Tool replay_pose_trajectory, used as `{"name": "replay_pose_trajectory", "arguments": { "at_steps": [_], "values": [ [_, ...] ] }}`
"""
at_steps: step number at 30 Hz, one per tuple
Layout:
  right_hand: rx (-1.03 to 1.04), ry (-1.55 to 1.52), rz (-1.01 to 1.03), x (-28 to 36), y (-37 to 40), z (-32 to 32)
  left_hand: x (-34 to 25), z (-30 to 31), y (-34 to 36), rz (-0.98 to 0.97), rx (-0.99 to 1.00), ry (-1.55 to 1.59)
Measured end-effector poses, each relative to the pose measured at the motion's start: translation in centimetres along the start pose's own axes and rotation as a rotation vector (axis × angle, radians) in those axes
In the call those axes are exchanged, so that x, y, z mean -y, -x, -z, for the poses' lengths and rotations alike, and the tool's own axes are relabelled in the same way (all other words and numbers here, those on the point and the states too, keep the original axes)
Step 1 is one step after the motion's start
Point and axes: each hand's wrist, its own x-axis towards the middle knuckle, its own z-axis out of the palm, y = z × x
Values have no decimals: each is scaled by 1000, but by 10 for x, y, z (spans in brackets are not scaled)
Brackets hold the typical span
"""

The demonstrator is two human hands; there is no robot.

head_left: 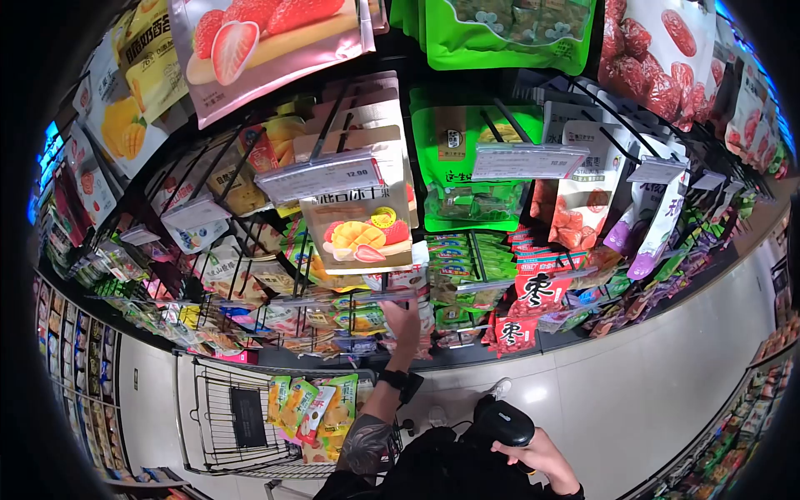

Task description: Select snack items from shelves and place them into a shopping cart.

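Observation:
My left hand (403,318), with a black watch (400,382) on the wrist, reaches into the lower rack. Its fingertips are at a clear price-tag holder (390,295), in front of red and white snack packets (420,321). Whether the fingers grip anything is hard to see. Low on the right, my right hand (537,455) is closed round a smooth black rounded device (502,423) with a small pale logo. Straight above my left hand hangs a dried fruit pouch (363,242) with mango and strawberries pictured.
Hooks carry many bags, among them a green bag (471,179), red jujube packets (533,292) and a large strawberry bag (267,50). A wire shopping cart (212,417) stands lower left, holding several snack bags (317,408). Pale floor tiles (642,375) lie at right.

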Motion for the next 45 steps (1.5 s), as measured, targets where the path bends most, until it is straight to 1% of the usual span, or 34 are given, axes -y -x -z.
{"name": "replay_pose_trajectory", "arguments": {
  "at_steps": [1, 2, 3, 5, 8, 12, 14, 15, 17, 18, 20, 21, 22, 24, 26, 29, 30, 32, 33, 34, 37, 40, 43, 44, 45],
  "values": [
    [5, 10, 1, 0, 0, 0, -2, 9, -5, 58, -59, -32],
    [9, 21, 2, -1, -1, 0, 1, 15, -12, -107, -97, -127],
    [11, 31, 6, 0, -2, 1, 0, 20, -20, -123, -127, -137],
    [4, 33, -49, 7, 0, -2, -4, 26, -30, -155, -183, -154],
    [6, 57, -81, 10, 1, -2, -21, 30, -38, -82, -174, -204],
    [29, 74, -54, 2, -5, -3, -10, 14, -46, -143, -122, -297],
    [23, 27, -45, -1, -5, -5, 17, 5, -56, -222, -38, -327],
    [19, 2, -40, 0, -5, -5, 20, 1, -58, -199, -23, -204],
    [14, 45, -40, 4, -4, -6, 27, -8, -63, -152, -2, 43],
    [23, 65, -56, 3, -4, -5, 2, -7, -62, -57, -15, 409],
    [25, 69, -64, 1, -4, -4, -46, 7, -49, -88, -239, -26],
    [19, 53, -55, -1, -4, -5, -35, 0, -39, -179, -255, -119],
    [13, 38, -44, -2, -4, -4, -9, -11, -25, -270, -273, -211],
    [16, 23, -38, -8, -7, -3, -13, -17, -7, -304, -121, -180],
    [19, 22, -43, -7, -7, -1, -53, -10, 13, -180, 217, 59],
    [21, 34, -43, -2, -6, -2, -42, -26, 20, -110, 202, 131],
    [18, 36, -30, -3, -6, -2, -53, -23, 20, -39, 198, -20],
    [16, 47, -20, -3, -5, -2, -38, -32, 23, -73, 257, 36],
    [15, 56, -20, -1, -5, -2, -43, -30, 21, -88, 285, 62],
    [14, 65, -20, 1, -4, -2, -48, -28, 20, -65, 369, 262],
    [-3, 52, -31, 5, 0, -4, -57, -20, 24, 282, 566, 397],
    [-31, 50, -45, 8, 0, -3, -50, -20, 27, 296, 537, 577],
    [-192, -256, 108, -3, -5, -3, -46, -1, 33, 290, 583, 489],
    [-217, -292, 72, -9, -10, 3, -46, 8, 37, 240, 568, 399],
    [-276, -347, 75, -12, -12, 5, -45, 18, 41, 257, 582, 353]
  ]
}}
